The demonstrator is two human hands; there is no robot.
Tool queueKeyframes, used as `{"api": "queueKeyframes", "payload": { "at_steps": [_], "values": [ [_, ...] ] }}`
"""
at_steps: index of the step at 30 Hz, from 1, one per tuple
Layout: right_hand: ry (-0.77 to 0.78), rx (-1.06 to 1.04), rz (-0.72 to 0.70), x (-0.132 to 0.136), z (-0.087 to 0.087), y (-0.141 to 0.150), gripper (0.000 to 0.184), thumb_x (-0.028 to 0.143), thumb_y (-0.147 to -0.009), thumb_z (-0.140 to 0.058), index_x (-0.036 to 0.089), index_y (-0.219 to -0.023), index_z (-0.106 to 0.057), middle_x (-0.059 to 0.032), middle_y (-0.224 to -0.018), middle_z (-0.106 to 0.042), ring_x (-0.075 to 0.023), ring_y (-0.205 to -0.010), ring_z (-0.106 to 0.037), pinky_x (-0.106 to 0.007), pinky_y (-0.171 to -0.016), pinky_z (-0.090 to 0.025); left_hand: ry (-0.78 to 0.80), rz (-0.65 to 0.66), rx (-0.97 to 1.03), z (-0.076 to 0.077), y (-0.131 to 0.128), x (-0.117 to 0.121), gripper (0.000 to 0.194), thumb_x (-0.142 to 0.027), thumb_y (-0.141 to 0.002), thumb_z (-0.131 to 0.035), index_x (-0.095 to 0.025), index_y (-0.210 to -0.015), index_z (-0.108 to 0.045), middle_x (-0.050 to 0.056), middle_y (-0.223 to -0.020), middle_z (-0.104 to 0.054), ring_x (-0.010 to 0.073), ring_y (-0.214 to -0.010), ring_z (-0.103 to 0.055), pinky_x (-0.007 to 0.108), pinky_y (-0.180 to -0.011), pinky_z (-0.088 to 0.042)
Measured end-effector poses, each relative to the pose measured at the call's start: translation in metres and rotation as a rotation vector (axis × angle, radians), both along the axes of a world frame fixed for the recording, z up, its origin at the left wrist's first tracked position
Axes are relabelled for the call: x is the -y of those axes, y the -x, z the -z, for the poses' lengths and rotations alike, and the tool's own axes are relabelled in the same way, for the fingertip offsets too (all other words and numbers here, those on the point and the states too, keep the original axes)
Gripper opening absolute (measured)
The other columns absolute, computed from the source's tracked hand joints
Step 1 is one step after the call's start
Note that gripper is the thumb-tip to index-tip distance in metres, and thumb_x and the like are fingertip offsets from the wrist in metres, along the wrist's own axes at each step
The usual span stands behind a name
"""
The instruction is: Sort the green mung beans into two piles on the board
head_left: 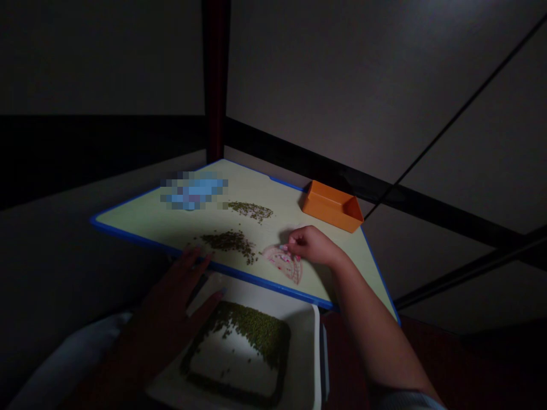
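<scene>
My right hand [310, 246] is over the pale table, its fingertips pinched together at a pink patterned, fan-shaped patch [284, 265]. What sits between those fingertips, if anything, is too small to make out. My left hand [183, 287] lies in shadow at the table's near edge, fingers spread, beside a pile of small dark green beans [233, 244]. Farther back lies a second, thinner scatter of beans [250, 210]. Below the edge, a white plastic bin [303, 319] holds many green beans [260, 327], heaped toward its far right side.
An orange rectangular box [331, 210] stands at the table's right rear edge. A blurred light-blue item [196, 192] lies at the back left. The table [141, 219] has a blue rim and fits against dark wall panels [363, 85]. The room is dim.
</scene>
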State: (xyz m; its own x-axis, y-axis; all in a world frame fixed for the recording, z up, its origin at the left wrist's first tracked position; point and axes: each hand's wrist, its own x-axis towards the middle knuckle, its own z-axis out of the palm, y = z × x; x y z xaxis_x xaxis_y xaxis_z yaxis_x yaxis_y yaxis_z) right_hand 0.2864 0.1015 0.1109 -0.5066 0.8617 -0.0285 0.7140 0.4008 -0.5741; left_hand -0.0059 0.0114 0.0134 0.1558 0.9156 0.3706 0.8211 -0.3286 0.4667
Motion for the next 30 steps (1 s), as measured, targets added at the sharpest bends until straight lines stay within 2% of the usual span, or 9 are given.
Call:
{"api": "queueKeyframes", "payload": {
  "at_steps": [6,14,18,25,30],
  "values": [
    [-0.093,0.084,0.065,-0.003,-0.003,-0.004,0.025,0.024,-0.084,-0.057,0.014,-0.061,-0.056,0.0024,-0.053,-0.055,-0.0072,-0.05,-0.039,-0.024,-0.054,-0.025,-0.014,-0.011,0.002,0.0,-0.001,-0.001,0.065,-0.06,-0.082,-0.041,-0.021,-0.135,-0.042,0.01,-0.15,-0.038,0.0297,-0.14,-0.031,0.049,-0.113,-0.031],
    [-0.194,0.189,0.226,-0.006,-0.007,-0.012,0.024,0.028,-0.083,-0.058,0.013,-0.064,-0.061,0.0001,-0.054,-0.055,-0.0081,-0.049,-0.037,-0.024,-0.051,-0.022,-0.01,0.004,0.011,0.0,-0.001,0.0,0.068,-0.062,-0.082,-0.042,-0.021,-0.136,-0.041,0.011,-0.151,-0.036,0.0316,-0.14,-0.03,0.052,-0.112,-0.031],
    [-0.191,0.117,0.214,-0.007,-0.002,-0.007,0.027,0.029,-0.085,-0.055,0.013,-0.065,-0.062,-0.0003,-0.054,-0.057,-0.0083,-0.049,-0.04,-0.023,-0.051,-0.023,-0.021,0.001,0.012,0.001,-0.002,0.0,0.069,-0.062,-0.083,-0.039,-0.018,-0.136,-0.04,0.013,-0.149,-0.038,0.0298,-0.14,-0.03,0.051,-0.112,-0.03],
    [-0.24,0.201,0.244,-0.009,0.001,0.005,0.026,0.029,-0.085,-0.057,0.014,-0.065,-0.062,0.0003,-0.054,-0.054,-0.0085,-0.05,-0.038,-0.023,-0.051,-0.022,-0.087,0.007,-0.01,0.01,0.0,-0.002,0.066,-0.058,-0.084,-0.042,-0.02,-0.137,-0.04,0.012,-0.15,-0.037,0.0294,-0.14,-0.03,0.05,-0.111,-0.032],
    [-0.282,0.225,0.242,-0.012,-0.006,0.007,0.022,0.027,-0.085,-0.054,0.014,-0.068,-0.061,-0.0007,-0.058,-0.057,-0.0089,-0.052,-0.04,-0.023,-0.052,-0.023,-0.089,0.02,-0.018,0.011,0.0,-0.001,0.067,-0.057,-0.083,-0.045,-0.019,-0.138,-0.039,0.013,-0.151,-0.036,0.0312,-0.139,-0.032,0.05,-0.109,-0.035]
  ]
}}
